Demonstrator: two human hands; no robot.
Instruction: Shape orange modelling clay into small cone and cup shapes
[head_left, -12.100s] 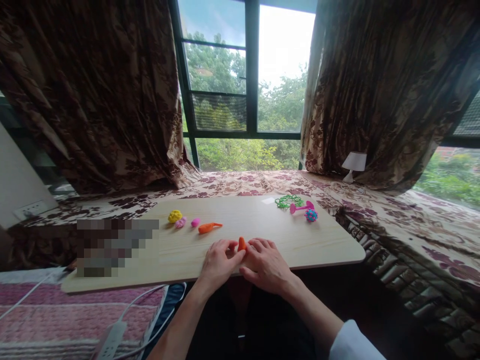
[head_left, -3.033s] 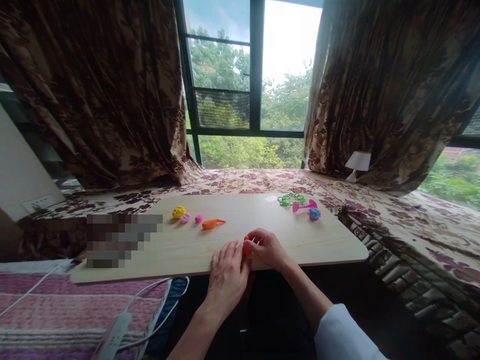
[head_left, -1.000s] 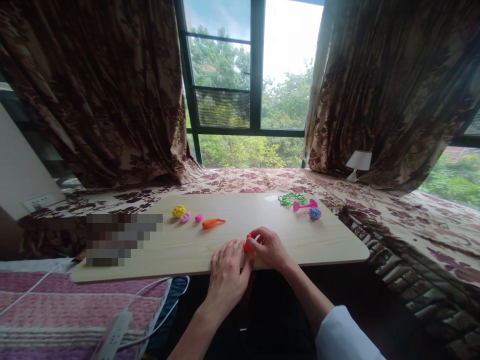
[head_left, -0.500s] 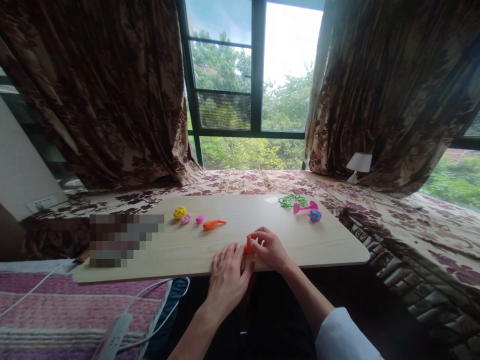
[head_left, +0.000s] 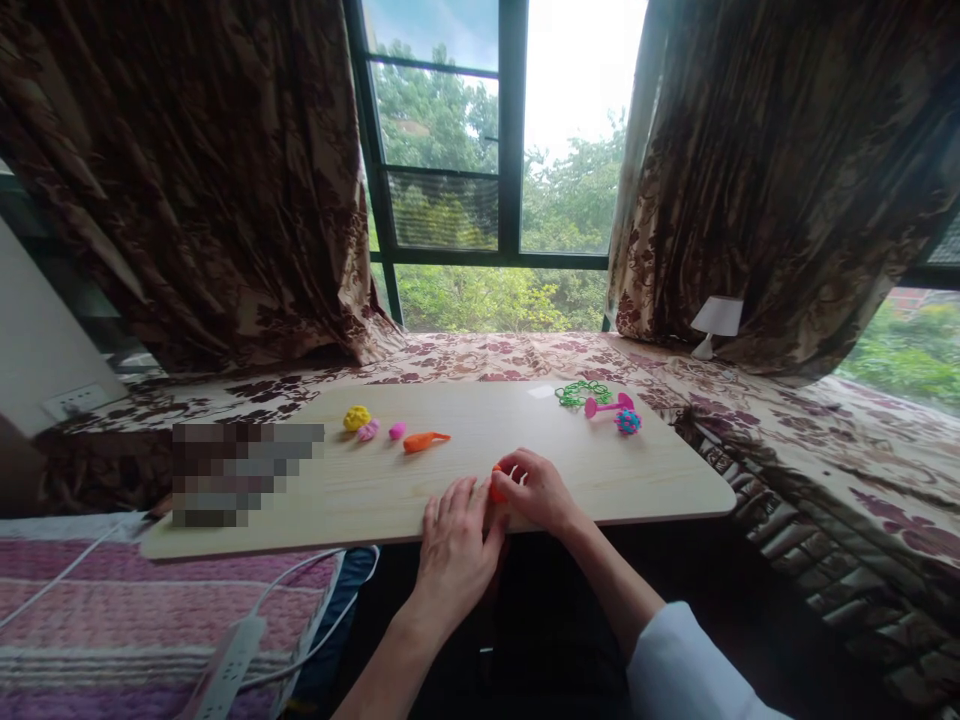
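At the front edge of the table, my right hand (head_left: 536, 488) pinches a small orange piece (head_left: 497, 486) between thumb and fingers. Most of that piece is covered by my fingers, so its exact kind is unclear. My left hand (head_left: 456, 535) lies palm down at the table edge, its fingers stretched out and their tips close beside the orange piece. Farther in lies another orange piece (head_left: 421, 441), rounded at the left and drawn out to a thin tail at the right. Left of it are a small bright pink lump (head_left: 397, 431), a pale pink lump (head_left: 368, 430) and a yellow lump (head_left: 357, 417).
On the wooden table (head_left: 525, 440), a green chain (head_left: 583, 394), a pink dumbbell-shaped toy (head_left: 609, 406) and a blue-pink knobbly ball (head_left: 628, 422) lie at the back right. A white lamp (head_left: 716, 318) stands on the windowsill. A power strip (head_left: 225, 670) sits at lower left.
The whole view has shifted slightly. My right hand keeps its pinch on the orange piece, its fingers a little changed; my left hand stays almost in place.
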